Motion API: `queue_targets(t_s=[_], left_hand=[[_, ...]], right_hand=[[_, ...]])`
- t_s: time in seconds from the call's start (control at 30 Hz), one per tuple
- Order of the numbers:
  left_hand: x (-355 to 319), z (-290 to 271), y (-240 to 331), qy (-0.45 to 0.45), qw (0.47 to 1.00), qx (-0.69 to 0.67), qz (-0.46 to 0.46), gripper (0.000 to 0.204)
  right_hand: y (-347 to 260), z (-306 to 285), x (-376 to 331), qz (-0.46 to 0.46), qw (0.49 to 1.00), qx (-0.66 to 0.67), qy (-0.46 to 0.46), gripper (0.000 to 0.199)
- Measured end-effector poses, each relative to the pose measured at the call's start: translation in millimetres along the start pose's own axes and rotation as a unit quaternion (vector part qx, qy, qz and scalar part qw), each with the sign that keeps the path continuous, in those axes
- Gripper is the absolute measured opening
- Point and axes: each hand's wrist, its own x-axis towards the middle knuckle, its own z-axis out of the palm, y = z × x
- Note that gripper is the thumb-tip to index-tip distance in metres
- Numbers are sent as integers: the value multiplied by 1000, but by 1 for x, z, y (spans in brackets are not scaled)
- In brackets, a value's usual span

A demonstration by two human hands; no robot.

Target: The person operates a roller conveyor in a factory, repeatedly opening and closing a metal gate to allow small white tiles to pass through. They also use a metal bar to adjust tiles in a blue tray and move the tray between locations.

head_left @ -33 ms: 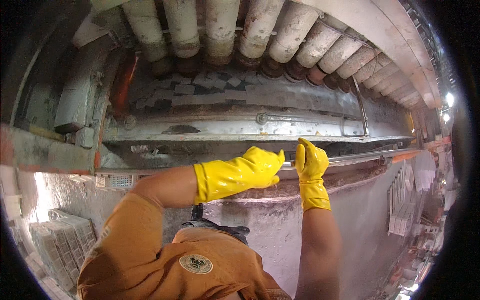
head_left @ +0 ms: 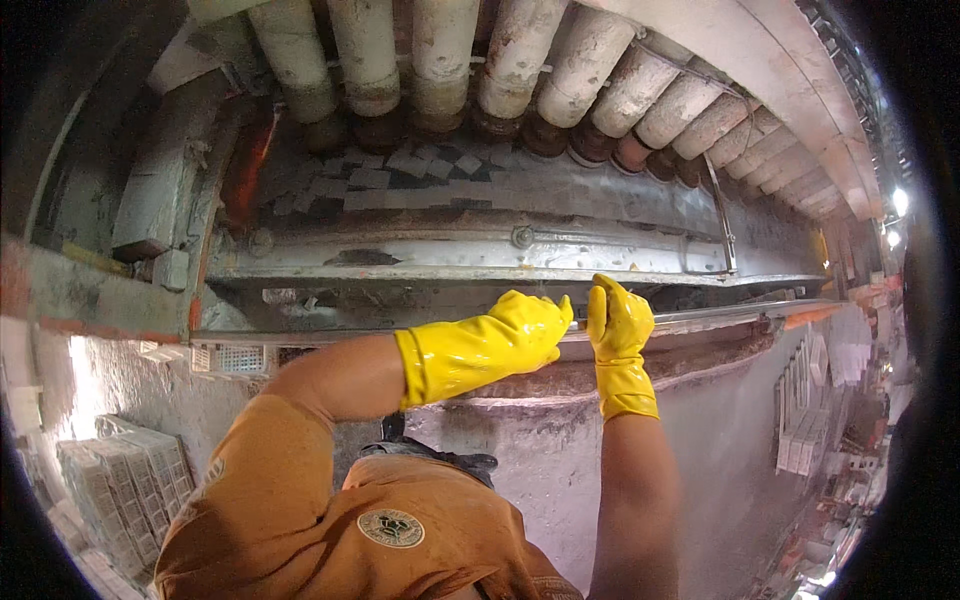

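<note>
Mid-frame, the left hand [head_left: 528, 328] and right hand [head_left: 620, 318] curl near the metal rail [head_left: 705, 321], grip contents untellable; two-handed work seems underway, next needing steadiness.

Left hand [head_left: 525, 328] and right hand [head_left: 621, 315], both in yellow gloves, fingers curled, small gap between, at the metal rail [head_left: 720, 320]. Can't tell if either grips anything. Beyond: metal ledge [head_left: 440, 255], then flat pale pieces [head_left: 425, 168], then a row of grey cylinders [head_left: 445, 60] at the far side. White basket [head_left: 238, 360] left of left forearm. Stacked crates [head_left: 125, 480] near left. Orange shirt [head_left: 440, 500] nearest.
</note>
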Motion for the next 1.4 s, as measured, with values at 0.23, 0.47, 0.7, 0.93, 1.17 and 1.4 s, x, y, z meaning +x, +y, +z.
queue_targets(t_s=[0.23,0.47,0.7,0.93,1.17,1.4], left_hand=[[30,9,23,103,992,16,-68,30],[13,-13,40,104,985,80,-113,44],[10,-13,41,113,977,136,-116,53],[8,-22,48,125,971,179,-101,61],[7,-17,47,142,965,197,-95,62],[6,-9,43,185,953,213,-109,66]], right_hand=[[-1,5,-2,-30,997,-6,70,20],[2,5,-6,-29,997,20,66,24],[-19,-38,-85,-21,991,97,90,50],[61,-98,-560,523,774,192,-302,59],[-83,-371,-804,674,550,-102,-483,31],[-179,-299,-837,820,525,75,-213,30]])
